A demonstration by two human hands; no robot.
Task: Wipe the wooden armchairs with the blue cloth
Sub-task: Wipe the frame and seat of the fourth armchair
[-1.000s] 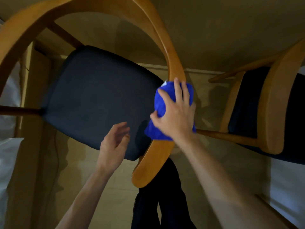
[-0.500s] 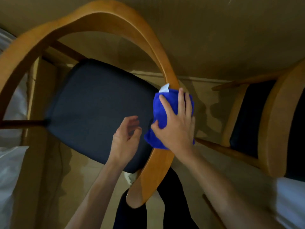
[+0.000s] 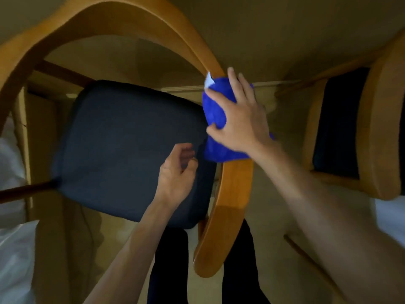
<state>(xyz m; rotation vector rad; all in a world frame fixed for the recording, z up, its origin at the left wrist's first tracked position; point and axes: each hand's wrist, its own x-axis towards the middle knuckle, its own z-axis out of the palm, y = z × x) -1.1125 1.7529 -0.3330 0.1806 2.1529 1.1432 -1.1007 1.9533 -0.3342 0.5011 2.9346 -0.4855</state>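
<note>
The blue cloth [image 3: 215, 119], soft and light, drapes over the near armchair's wooden arm [image 3: 230, 194]; best held flat-palmed. The right hand [image 3: 241, 126] presses it, fingers spread. The left hand [image 3: 175, 174] hovers, seemingly loosely curled, empty.

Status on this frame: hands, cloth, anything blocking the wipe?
Right hand presses blue cloth onto near armchair's wooden armrest. Left hand loosely curled over dark seat cushion, holding nothing. Nothing blocking the rail. Second armchair untouched, right.
</note>
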